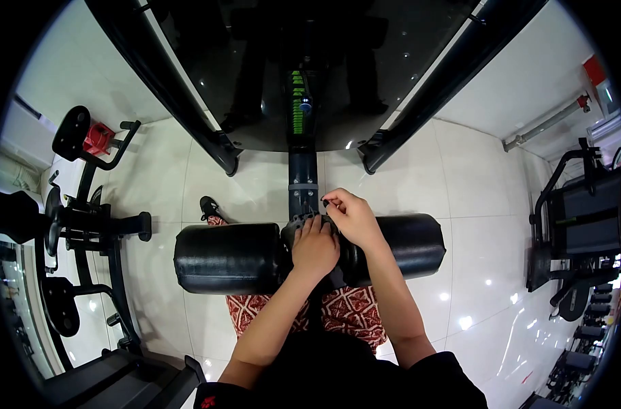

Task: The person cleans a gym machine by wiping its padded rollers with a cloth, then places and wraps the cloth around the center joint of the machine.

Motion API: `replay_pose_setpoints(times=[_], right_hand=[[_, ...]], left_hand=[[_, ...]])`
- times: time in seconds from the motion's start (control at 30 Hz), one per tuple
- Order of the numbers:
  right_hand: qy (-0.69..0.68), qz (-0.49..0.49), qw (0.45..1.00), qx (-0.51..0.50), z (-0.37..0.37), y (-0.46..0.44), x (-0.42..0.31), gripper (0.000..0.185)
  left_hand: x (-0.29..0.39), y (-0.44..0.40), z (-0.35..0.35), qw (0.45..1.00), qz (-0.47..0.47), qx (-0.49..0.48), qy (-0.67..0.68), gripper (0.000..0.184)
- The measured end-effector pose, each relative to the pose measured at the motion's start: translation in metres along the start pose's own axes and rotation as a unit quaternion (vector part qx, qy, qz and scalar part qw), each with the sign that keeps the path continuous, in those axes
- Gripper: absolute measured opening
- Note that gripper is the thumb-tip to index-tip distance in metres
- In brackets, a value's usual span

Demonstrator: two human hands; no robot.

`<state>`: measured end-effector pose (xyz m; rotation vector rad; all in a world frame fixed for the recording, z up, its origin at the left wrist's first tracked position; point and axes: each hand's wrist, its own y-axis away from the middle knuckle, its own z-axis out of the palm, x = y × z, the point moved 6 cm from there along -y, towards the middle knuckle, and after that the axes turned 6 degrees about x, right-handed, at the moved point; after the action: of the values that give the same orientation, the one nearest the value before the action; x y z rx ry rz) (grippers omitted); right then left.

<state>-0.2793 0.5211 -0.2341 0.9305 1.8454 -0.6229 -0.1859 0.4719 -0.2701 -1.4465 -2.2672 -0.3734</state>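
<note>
The fingers of the left hand (316,252) lie stretched out, palm down and close to one another, over a dark grey toothed metal piece (298,221), which they partly hide. In the same head view, the right hand (351,217) has its thumb and forefinger brought together on a small black knob-like piece (325,202), just beside the right edge of a black upright metal beam (303,167), near its lower end. The toothed piece sits at that lower end, between the inner ends of two thick cylindrical rollers in shiny black padding, the left roller (227,259) and the right roller (409,245). Red-and-white patterned trousers (354,313) show below the rollers. Pale glossy floor tiles (484,238) spread around; a black exercise machine with round pads (106,225) stands by the floor's left edge, and black gym equipment (583,218) by its right edge.
</note>
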Motion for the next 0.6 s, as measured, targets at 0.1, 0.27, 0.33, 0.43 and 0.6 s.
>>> replay_pose_setpoints(times=[0.1, 0.27, 0.33, 0.43, 0.6], right_hand=[[0.021, 0.022, 0.999, -0.017, 0.001, -0.002, 0.001, 0.018], [0.011, 0.007, 1.000, -0.009, 0.002, -0.004, 0.000, 0.018], [0.003, 0.006, 1.000, -0.004, -0.001, -0.005, 0.001, 0.018], [-0.007, 0.001, 1.000, 0.001, -0.001, -0.007, 0.003, 0.017], [-0.026, 0.048, 0.998, -0.020, 0.001, -0.007, 0.005, 0.017]], left_hand=[[-0.002, -0.012, 0.009, 0.999, 0.001, -0.042, -0.005, 0.042], [-0.001, -0.042, 0.016, 0.983, -0.068, -0.168, -0.028, 0.048], [-0.001, -0.049, 0.017, 0.965, -0.115, -0.233, -0.037, 0.051], [-0.001, -0.049, 0.010, 0.964, -0.138, -0.224, -0.043, 0.050], [-0.002, -0.029, 0.008, 0.969, -0.147, -0.192, -0.060, 0.048]])
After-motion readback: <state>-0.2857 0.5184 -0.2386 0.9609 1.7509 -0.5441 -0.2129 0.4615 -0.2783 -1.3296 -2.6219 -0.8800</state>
